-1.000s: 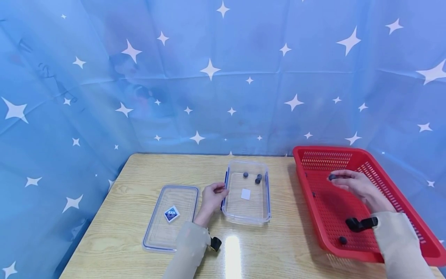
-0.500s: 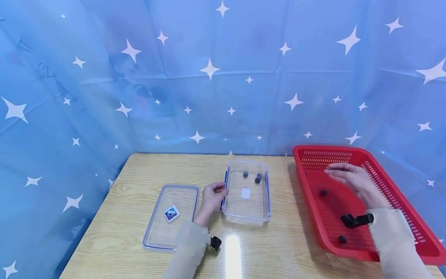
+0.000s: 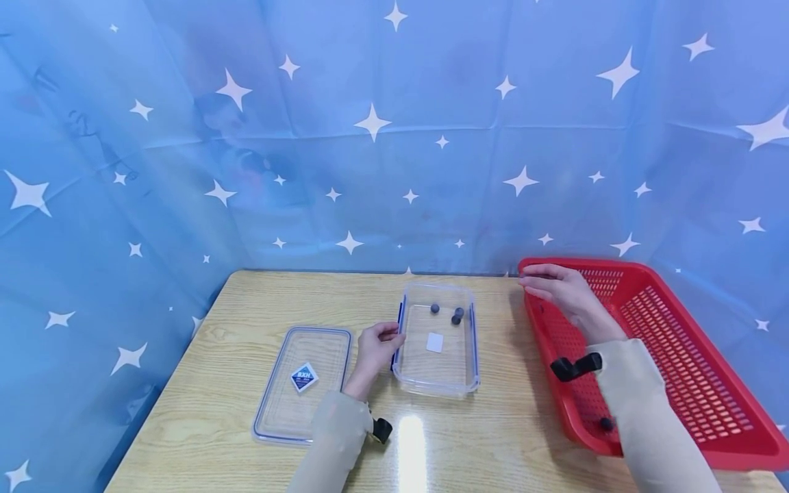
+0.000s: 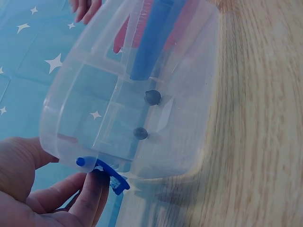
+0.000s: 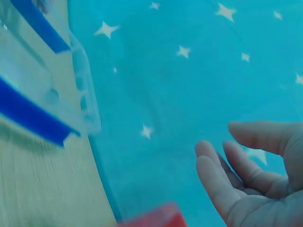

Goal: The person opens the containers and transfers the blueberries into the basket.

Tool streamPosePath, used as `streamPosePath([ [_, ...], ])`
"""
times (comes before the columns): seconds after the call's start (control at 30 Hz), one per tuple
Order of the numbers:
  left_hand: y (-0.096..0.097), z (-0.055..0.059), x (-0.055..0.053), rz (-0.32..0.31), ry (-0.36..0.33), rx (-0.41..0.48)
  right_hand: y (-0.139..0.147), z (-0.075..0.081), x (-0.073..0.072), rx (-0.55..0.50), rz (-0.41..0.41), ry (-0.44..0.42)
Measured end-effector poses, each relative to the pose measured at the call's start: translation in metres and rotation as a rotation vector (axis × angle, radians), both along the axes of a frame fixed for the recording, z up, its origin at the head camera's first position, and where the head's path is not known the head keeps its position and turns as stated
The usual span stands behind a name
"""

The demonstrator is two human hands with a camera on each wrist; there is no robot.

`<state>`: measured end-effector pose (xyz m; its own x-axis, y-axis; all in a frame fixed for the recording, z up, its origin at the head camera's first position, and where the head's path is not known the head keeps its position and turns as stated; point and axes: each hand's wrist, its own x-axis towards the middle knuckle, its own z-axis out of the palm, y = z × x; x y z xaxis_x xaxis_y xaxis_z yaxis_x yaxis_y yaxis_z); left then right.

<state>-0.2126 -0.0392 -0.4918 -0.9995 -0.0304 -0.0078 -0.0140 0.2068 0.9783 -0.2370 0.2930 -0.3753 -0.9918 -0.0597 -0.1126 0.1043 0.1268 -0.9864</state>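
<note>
Thumb and fingers of my left hand point(image 3: 373, 350) hold the left edge of a clear food container point(image 3: 448, 363). In the left wrist view they sit round its corner by a blue clasp point(image 4: 117, 181). Several dark blueberries point(image 3: 434, 308) lie toward the container's far end. Over the left rim of the red basket point(image 3: 672, 349) is my right hand point(image 3: 564, 291). In the right wrist view its fingers are loosely bent, with a gap to the thumb and no berry between them. Another blueberry point(image 3: 607, 424) lies at the basket's near end.
The container's clear lid point(image 3: 280, 404), edged in blue, lies flat on the wooden table point(image 3: 203, 383) left of my left hand. Behind the table hangs a blue curtain point(image 3: 308, 164) with white stars. The basket's raised rim stands at the right.
My right hand has moved left from inside the basket to its left rim. The blueberry seen at its fingertips earlier no longer shows there. My left hand and the container stay put.
</note>
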Motion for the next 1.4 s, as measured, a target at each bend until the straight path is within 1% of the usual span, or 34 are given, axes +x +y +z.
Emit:
streamPosePath([
  [0.1, 0.0, 0.0, 0.0, -0.006, 0.005, 0.011, -0.017, 0.001, -0.006, 0.134, 0.003, 0.002],
  [0.17, 0.0, 0.0, 0.001, -0.01, 0.009, 0.012, -0.028, 0.001, -0.01, 0.173, 0.009, 0.0],
  [0.23, -0.001, 0.0, 0.001, -0.011, 0.012, 0.013, -0.039, 0.001, -0.013, 0.177, 0.016, -0.007],
  [0.33, -0.001, 0.0, 0.001, -0.013, 0.02, 0.015, -0.053, 0.0, -0.018, 0.142, 0.029, -0.013],
  [0.47, -0.001, 0.0, 0.0, -0.013, 0.023, 0.021, -0.069, -0.005, -0.022, 0.123, 0.048, -0.024],
  [0.7, -0.001, 0.001, 0.001, -0.003, 0.014, 0.014, -0.092, -0.021, -0.028, 0.133, 0.071, -0.067],
  [0.83, -0.001, 0.0, 0.001, -0.001, 0.017, 0.012, -0.106, -0.033, -0.029, 0.156, 0.07, -0.063],
  [0.97, -0.001, 0.0, 0.001, 0.0, 0.02, 0.006, -0.12, -0.045, -0.03, 0.176, 0.025, -0.032],
  [1.03, -0.001, 0.0, 0.001, 0.001, 0.023, 0.006, -0.128, -0.05, -0.031, 0.168, -0.016, -0.02],
  [1.23, -0.001, 0.0, 0.0, 0.004, 0.018, 0.01, -0.148, -0.065, -0.034, 0.077, -0.119, -0.059],
  [1.4, -0.001, -0.001, -0.001, -0.002, 0.011, 0.01, -0.156, -0.077, -0.036, 0.079, -0.172, -0.069],
])
